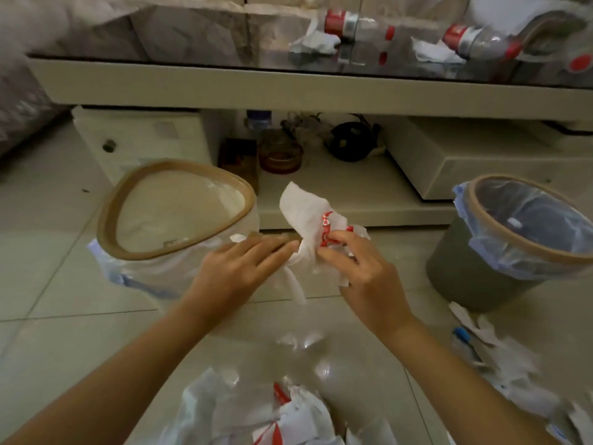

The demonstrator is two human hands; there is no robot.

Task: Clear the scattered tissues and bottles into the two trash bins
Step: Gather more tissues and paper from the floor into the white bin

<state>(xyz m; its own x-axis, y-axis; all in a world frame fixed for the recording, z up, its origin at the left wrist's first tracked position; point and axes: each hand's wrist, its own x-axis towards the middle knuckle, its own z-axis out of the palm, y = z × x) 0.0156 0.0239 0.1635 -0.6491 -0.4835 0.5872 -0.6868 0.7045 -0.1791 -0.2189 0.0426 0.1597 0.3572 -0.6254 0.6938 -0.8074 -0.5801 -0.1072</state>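
My right hand (359, 268) pinches a crumpled bundle: a clear bottle with a red label (330, 232) wrapped in white tissue (303, 213). My left hand (244, 264) reaches to the tissue's lower left, fingers nearly straight, fingertips touching it. Both hands hover between the two bins. The white bin with a tan rim (112, 200) stands at left, tilted toward me. The grey bin with a clear liner (449, 252) stands at right. More tissues and wrappers (288, 412) lie on the floor near me, and others (500, 358) at right.
A low glass-topped table (192, 81) runs across the back, carrying several red-capped bottles (478, 40) and crumpled tissues (317, 43). Its lower shelf holds an amber ashtray (280, 155) and a dark object (351, 141). Pale floor tiles lie around the bins.
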